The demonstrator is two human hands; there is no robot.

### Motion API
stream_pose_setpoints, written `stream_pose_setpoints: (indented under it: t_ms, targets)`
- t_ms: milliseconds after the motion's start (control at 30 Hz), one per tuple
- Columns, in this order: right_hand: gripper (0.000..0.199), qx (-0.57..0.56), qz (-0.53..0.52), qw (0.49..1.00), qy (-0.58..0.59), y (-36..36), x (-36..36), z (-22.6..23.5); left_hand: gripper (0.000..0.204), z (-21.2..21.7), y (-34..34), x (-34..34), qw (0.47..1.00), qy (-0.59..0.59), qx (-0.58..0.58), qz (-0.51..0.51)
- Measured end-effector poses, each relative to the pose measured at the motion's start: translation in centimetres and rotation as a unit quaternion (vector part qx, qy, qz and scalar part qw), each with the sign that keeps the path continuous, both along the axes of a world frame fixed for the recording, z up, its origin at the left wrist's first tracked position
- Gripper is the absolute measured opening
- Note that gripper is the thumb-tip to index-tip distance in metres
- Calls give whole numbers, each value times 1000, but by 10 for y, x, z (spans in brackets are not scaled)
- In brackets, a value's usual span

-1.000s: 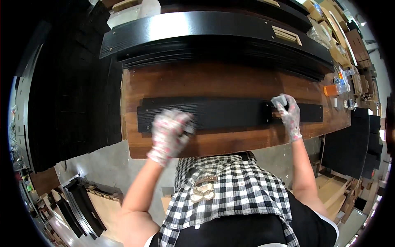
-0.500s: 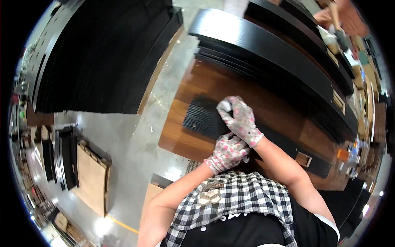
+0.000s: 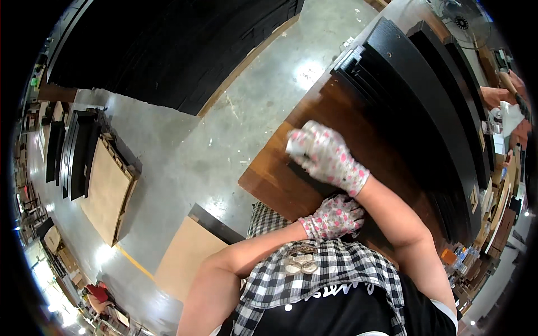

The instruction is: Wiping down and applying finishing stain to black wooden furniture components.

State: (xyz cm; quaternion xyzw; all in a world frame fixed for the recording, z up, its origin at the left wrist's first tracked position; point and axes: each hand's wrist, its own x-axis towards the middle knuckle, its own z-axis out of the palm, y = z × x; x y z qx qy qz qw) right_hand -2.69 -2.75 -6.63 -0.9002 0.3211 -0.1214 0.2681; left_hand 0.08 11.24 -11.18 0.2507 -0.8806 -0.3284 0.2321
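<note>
1. Grey concrete floor [image 3: 185,151] surrounds a brown wooden table [image 3: 269,182] stacked with black panels [image 3: 426,73].
2. Since a second ago, both hands have moved from the black strip's opposite ends to its left end.
3. Black strip [image 3: 305,171] lies lengthwise along the table.
4. Right hand [image 3: 328,157] presses flat on it, fingers spread; left hand [image 3: 335,215] rests beside, grip unclear.

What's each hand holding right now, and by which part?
Right hand presses on the left end of the long black panel on the wooden table. Left hand rests at its near edge; actual grip cannot be told.

A long black panel [image 3: 305,171] lies flat on the brown wooden table [image 3: 269,179], its end under both gloved hands
</note>
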Motion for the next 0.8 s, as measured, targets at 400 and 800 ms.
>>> stream_pose_setpoints:
  t_ms: [400,800]
  targets:
    - [24,-37,25,999,0,-7,-2,3,29,0,5,-6,1000,9,9,5]
    - [32,6,-85,996,-21,-21,-20,-9,28,2,-1,-9,999,38,-21,30]
